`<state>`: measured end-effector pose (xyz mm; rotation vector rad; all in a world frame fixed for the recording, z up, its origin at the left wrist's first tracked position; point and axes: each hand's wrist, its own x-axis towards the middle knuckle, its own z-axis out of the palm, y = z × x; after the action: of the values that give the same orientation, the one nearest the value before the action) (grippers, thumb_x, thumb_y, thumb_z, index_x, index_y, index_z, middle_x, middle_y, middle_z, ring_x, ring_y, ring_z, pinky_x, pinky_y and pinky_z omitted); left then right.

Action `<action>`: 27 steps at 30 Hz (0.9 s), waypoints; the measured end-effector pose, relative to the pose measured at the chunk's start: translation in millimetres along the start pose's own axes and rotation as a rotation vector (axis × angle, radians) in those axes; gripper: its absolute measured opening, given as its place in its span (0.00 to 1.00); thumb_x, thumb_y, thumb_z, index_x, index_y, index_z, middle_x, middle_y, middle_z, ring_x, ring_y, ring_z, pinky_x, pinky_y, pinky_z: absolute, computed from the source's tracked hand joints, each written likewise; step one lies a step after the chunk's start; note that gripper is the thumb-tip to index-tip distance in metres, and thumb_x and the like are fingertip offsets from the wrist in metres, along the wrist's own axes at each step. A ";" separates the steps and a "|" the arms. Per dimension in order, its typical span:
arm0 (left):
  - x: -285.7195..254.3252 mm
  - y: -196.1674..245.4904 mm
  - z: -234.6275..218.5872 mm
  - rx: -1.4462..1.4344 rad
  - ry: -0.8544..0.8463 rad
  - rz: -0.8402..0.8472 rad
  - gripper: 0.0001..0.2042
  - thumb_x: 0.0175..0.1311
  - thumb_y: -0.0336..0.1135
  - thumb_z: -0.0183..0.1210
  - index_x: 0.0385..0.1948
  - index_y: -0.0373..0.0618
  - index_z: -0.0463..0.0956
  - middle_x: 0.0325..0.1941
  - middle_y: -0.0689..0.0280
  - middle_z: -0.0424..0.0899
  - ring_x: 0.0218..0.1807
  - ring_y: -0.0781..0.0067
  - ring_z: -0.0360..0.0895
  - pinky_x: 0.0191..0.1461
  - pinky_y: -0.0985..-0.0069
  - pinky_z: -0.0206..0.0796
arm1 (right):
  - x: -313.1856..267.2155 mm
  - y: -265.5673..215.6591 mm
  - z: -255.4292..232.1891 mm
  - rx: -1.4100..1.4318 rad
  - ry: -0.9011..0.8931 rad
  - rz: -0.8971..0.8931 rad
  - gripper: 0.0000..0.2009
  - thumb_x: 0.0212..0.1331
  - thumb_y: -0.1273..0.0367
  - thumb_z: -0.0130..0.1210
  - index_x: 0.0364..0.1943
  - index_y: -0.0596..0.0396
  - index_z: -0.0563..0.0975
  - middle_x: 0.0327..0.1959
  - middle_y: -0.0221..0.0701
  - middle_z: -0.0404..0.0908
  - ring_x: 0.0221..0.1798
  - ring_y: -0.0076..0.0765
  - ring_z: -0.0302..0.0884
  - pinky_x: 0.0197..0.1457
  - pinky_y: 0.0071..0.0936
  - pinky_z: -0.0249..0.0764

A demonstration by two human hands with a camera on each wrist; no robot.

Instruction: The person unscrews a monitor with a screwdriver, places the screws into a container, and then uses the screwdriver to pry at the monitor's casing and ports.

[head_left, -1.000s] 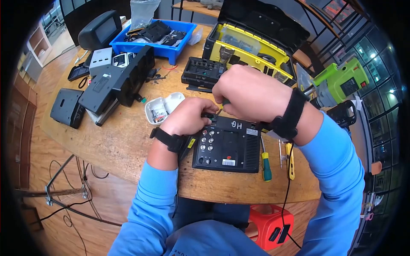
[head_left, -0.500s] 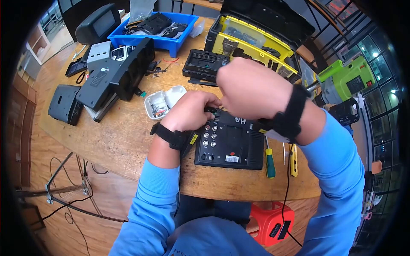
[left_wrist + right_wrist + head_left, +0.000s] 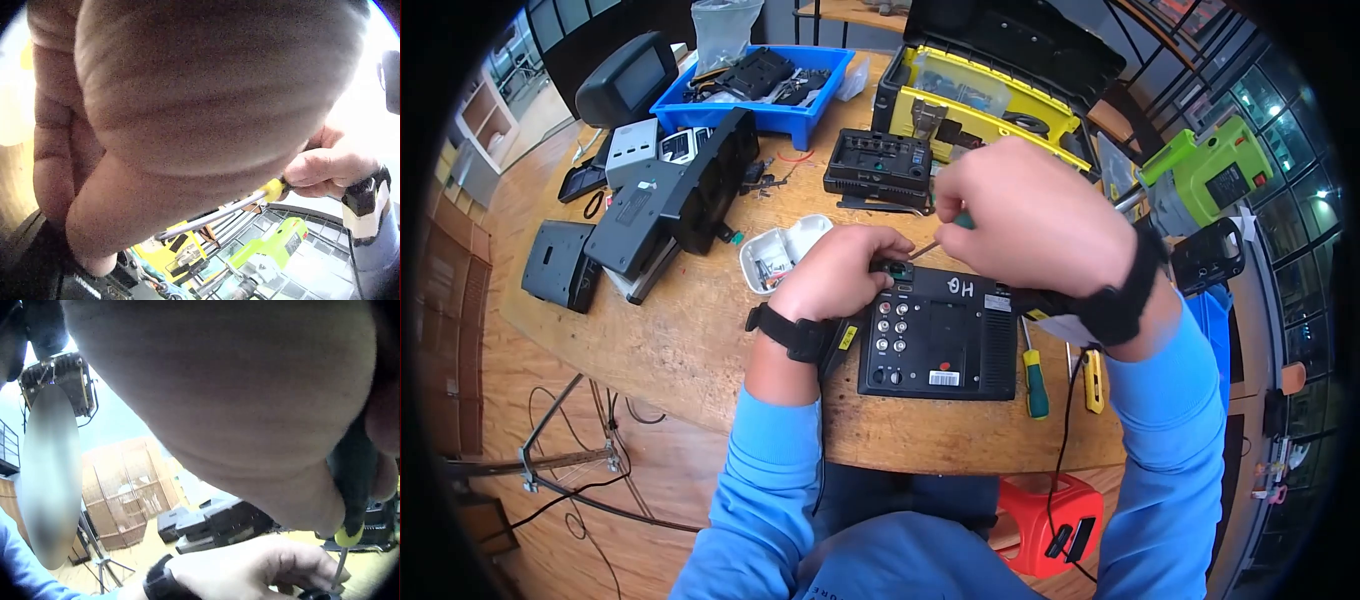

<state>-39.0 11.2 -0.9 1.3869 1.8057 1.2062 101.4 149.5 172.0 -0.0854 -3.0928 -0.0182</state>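
Observation:
A black device [image 3: 940, 340] marked "HQ" lies flat with round connectors facing up. At its upper left edge my left hand [image 3: 835, 272] pinches a small black part with some green [image 3: 898, 269] between thumb and fingers. My right hand [image 3: 1035, 215] grips a screwdriver, its dark green handle [image 3: 354, 472] and yellow collar [image 3: 350, 537] plain in the right wrist view. The tilted metal shaft [image 3: 925, 249] runs down toward the left fingertips. In the left wrist view the shaft [image 3: 219, 216] is partly covered by my left hand [image 3: 212, 87]; its tip is hidden.
A green screwdriver [image 3: 1036, 385] and a yellow cutter [image 3: 1093, 380] lie right of the device. A white box of small parts [image 3: 750, 262] is at left, beyond it several black housings and a blue tray [image 3: 800, 120]. Behind are another black unit [image 3: 878, 165] and a yellow-black toolbox [image 3: 960, 130].
My right hand has shifted right and slightly toward me, showing more of the screwdriver's shaft. My left hand stays at the device's upper edge with the small part.

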 end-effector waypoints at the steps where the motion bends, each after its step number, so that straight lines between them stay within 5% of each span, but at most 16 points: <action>1: 0.1 -0.4 0.5 0.005 -0.005 -0.017 0.24 0.58 0.14 0.66 0.59 0.35 0.82 0.58 0.54 0.91 0.62 0.60 0.88 0.64 0.68 0.79 | -5.9 1.1 -5.4 0.085 0.022 0.031 0.08 0.55 0.69 0.64 0.33 0.60 0.87 0.32 0.49 0.87 0.39 0.58 0.88 0.46 0.46 0.84; 3: -0.4 0.4 -0.9 0.016 -0.007 -0.039 0.24 0.59 0.14 0.66 0.61 0.35 0.81 0.59 0.56 0.90 0.63 0.62 0.87 0.66 0.69 0.78 | -20.5 10.8 -4.2 0.216 0.142 0.038 0.10 0.56 0.68 0.63 0.35 0.60 0.87 0.34 0.49 0.88 0.41 0.58 0.87 0.48 0.46 0.83; 6: -8.2 10.8 -11.0 -0.018 -0.005 -0.070 0.24 0.62 0.14 0.64 0.62 0.36 0.80 0.60 0.56 0.90 0.63 0.64 0.87 0.66 0.70 0.78 | -48.0 25.9 7.3 0.530 0.394 0.189 0.11 0.62 0.66 0.68 0.40 0.61 0.87 0.34 0.41 0.90 0.39 0.41 0.90 0.47 0.33 0.83; 8: -16.5 20.7 -23.1 -0.015 0.144 -0.079 0.23 0.65 0.16 0.63 0.63 0.37 0.80 0.59 0.58 0.90 0.62 0.69 0.87 0.63 0.73 0.78 | -68.5 34.3 22.3 0.679 0.539 0.264 0.08 0.66 0.70 0.69 0.42 0.61 0.86 0.37 0.31 0.90 0.41 0.24 0.87 0.48 0.25 0.81; 13: -21.2 5.1 -44.2 0.135 0.694 -0.024 0.14 0.69 0.21 0.65 0.55 0.40 0.86 0.48 0.65 0.92 0.48 0.79 0.86 0.50 0.77 0.77 | -104.4 41.6 64.6 0.909 0.692 0.531 0.06 0.69 0.74 0.67 0.45 0.62 0.85 0.43 0.30 0.89 0.50 0.22 0.84 0.59 0.24 0.77; 16: -29.3 -10.1 -53.6 0.359 0.673 -0.038 0.11 0.68 0.21 0.66 0.51 0.38 0.87 0.45 0.65 0.92 0.43 0.80 0.84 0.48 0.77 0.76 | -109.7 43.5 80.8 1.022 0.700 0.519 0.06 0.69 0.74 0.67 0.46 0.63 0.85 0.44 0.29 0.89 0.50 0.22 0.84 0.59 0.24 0.77; 20: -32.5 -3.2 -52.1 0.477 0.567 -0.159 0.08 0.59 0.23 0.70 0.40 0.39 0.88 0.38 0.62 0.89 0.38 0.69 0.82 0.45 0.72 0.76 | -103.5 51.2 89.4 0.979 0.723 0.439 0.06 0.69 0.75 0.67 0.46 0.62 0.85 0.44 0.29 0.89 0.50 0.22 0.84 0.59 0.24 0.77; 21: -32.4 1.1 -52.3 0.492 0.540 -0.208 0.10 0.55 0.25 0.71 0.40 0.39 0.88 0.41 0.55 0.87 0.43 0.57 0.85 0.50 0.63 0.78 | -101.8 52.5 88.9 0.989 0.722 0.441 0.06 0.69 0.75 0.67 0.46 0.62 0.85 0.44 0.29 0.89 0.50 0.22 0.84 0.59 0.24 0.77; 27: -36.2 -8.6 -51.5 0.657 0.431 -0.309 0.07 0.51 0.30 0.74 0.31 0.41 0.89 0.50 0.57 0.86 0.56 0.54 0.81 0.62 0.63 0.74 | -96.9 52.9 67.5 0.971 0.709 0.394 0.07 0.67 0.74 0.69 0.45 0.62 0.85 0.43 0.30 0.89 0.49 0.22 0.85 0.57 0.24 0.78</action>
<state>-74.9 -39.9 10.9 1.1360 2.7767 0.8142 197.8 197.9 100.4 -0.4978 -2.0473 1.1423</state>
